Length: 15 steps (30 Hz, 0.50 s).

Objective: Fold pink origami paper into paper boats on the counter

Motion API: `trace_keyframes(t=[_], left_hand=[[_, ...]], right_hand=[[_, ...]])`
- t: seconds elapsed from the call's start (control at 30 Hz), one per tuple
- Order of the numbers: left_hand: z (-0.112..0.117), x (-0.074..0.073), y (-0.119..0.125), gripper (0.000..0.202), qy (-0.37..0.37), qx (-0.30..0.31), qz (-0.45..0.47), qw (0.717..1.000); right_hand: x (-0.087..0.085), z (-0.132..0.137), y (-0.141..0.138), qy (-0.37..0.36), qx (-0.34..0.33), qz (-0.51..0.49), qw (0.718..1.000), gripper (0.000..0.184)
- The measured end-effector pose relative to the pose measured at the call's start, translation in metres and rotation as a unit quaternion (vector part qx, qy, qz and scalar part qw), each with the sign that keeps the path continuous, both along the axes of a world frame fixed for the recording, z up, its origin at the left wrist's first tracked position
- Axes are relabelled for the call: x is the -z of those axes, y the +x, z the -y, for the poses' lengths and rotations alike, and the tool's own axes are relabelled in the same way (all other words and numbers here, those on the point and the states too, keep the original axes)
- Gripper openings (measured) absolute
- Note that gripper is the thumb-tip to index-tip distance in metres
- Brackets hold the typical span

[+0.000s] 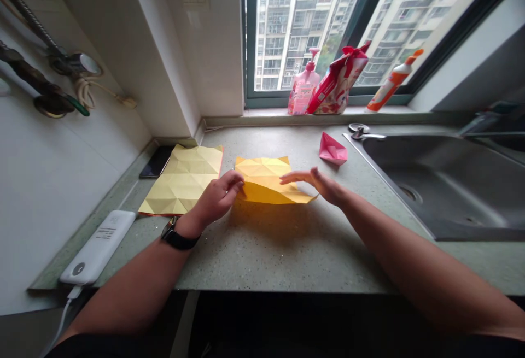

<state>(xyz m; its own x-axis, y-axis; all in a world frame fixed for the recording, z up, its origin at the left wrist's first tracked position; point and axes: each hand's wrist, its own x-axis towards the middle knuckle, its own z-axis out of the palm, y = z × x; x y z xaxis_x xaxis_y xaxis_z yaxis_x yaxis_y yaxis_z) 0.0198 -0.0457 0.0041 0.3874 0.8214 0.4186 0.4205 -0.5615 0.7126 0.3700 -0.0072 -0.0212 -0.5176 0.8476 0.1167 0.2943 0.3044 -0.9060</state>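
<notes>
on the sill [266, 112] at 12 o'clock, pink bottle [303, 87] print is unreadable. left hand [219, 197] pinches orange paper [266, 180] at 9 o'clock, on the counter [287, 248]; right hand [318, 180], open flat, touches it at 3 o'clock.

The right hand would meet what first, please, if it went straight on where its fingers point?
Probably the left hand, at the orange paper's left edge; the right hand points leftward over that sheet.
</notes>
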Motion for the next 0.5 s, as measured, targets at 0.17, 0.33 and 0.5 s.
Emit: trace_keyframes(t=[0.17,0.33,0.5], left_hand=[[-0.001,0.0,0.001,0.016,-0.011,-0.064,0.053,0.996],[-0.001,0.005,0.003,0.021,-0.014,-0.122,0.054,0.991],[-0.005,0.01,0.004,0.021,-0.023,-0.147,0.075,0.986]], right_hand=[[0.009,0.025,0.016,-0.026,-0.011,0.003,1.0,0.11],[0.005,0.023,0.017,-0.021,0.0,0.058,0.998,0.072],[0.002,0.023,0.012,0.03,0.046,0.126,0.991,0.033]])
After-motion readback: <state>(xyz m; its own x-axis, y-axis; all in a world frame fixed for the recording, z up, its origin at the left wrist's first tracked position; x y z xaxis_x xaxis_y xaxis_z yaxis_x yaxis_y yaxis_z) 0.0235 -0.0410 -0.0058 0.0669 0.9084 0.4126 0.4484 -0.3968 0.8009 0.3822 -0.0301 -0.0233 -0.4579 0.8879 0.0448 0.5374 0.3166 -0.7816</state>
